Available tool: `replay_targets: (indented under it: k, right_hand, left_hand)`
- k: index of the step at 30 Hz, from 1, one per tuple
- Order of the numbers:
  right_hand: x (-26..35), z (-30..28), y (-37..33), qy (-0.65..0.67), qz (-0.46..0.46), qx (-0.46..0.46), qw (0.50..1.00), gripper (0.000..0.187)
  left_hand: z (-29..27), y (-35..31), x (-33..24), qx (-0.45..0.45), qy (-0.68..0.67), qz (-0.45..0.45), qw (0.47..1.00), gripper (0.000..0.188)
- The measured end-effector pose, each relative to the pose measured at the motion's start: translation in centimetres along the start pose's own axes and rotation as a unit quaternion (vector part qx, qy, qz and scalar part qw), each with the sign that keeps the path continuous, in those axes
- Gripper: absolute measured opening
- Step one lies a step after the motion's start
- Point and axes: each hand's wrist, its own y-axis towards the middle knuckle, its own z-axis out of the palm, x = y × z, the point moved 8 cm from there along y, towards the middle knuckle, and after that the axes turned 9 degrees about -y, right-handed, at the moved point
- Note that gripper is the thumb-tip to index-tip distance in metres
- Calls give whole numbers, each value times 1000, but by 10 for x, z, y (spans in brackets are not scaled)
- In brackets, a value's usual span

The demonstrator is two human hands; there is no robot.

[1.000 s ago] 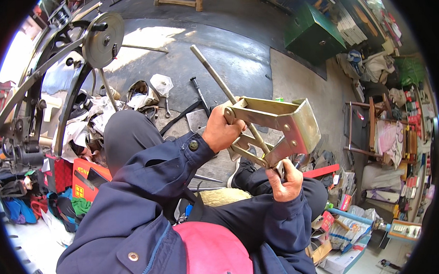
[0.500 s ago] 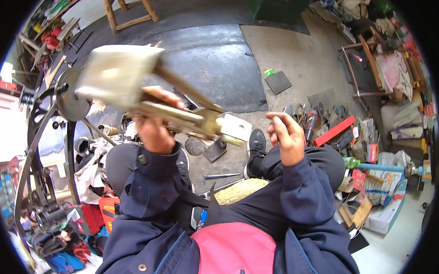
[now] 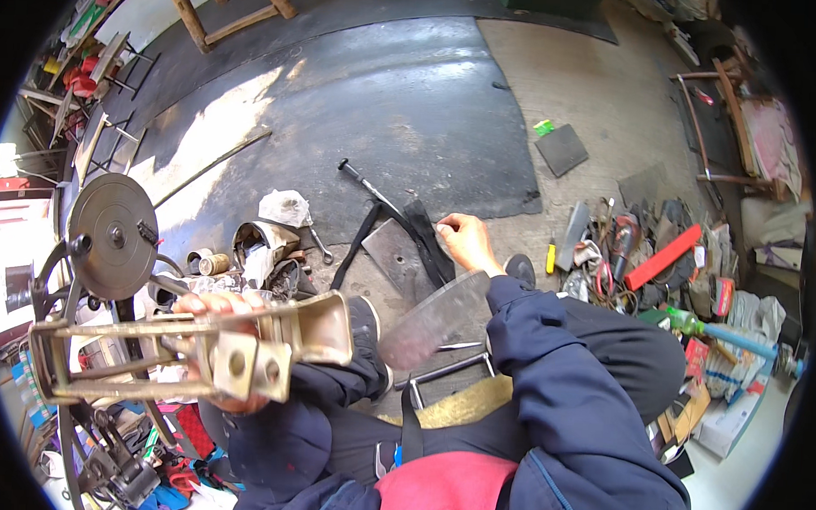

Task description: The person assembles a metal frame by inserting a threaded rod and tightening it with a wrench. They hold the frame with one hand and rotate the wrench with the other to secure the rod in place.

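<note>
"So, where is the gold metal frame [image 3: 284, 325]?"

"It is in the left hand [image 3: 218, 302], over on the left side. Fingers show above it and below it, so that hand is full."

"Which way does it lie?"

"Its long way goes across, from left to right. The wide, bent end is on the right, on the side toward the right hand [image 3: 467, 242]."

"Is the right hand close to it?"

"No, it is well apart, off to the right and farther out in front. It is by the black strap [image 3: 429, 238] and the flat metal plate [image 3: 397, 260] on the floor [image 3: 522, 79]."

"Is that hand holding something?"

"I can't tell. The fingers are close together, and I can't see inside them. I can't tell if the tips touch the strap, either."

"What else is hard to see?"

"The left palm hides behind the frame. A grey, blade-shaped thing [image 3: 433, 319] is just below the right hand. It looks smeary, so I can't tell what it is, or if anything holds it up."
</note>
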Motion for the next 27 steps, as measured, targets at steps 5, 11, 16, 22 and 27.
replay_targets:
  k: [5,11,16,22,27]
  right_hand:
    - [49,60,61,-47,-85,8,995,22]
    - [96,118,127,-136,-148,43,979,33]
    - [104,142,139,-218,-166,54,960,32]
    - [122,83,130,-133,-176,18,975,30]
    - [152,-51,120,-50,-218,-77,972,19]
  left_hand:
    - [-7,-1,17,-58,14,-46,997,31]
    - [-30,0,38,-23,-36,-127,991,27]
    - [-29,2,48,-67,11,-110,992,26]
    - [1,13,63,-77,24,-96,992,25]
    - [42,15,69,-22,9,-61,998,29]
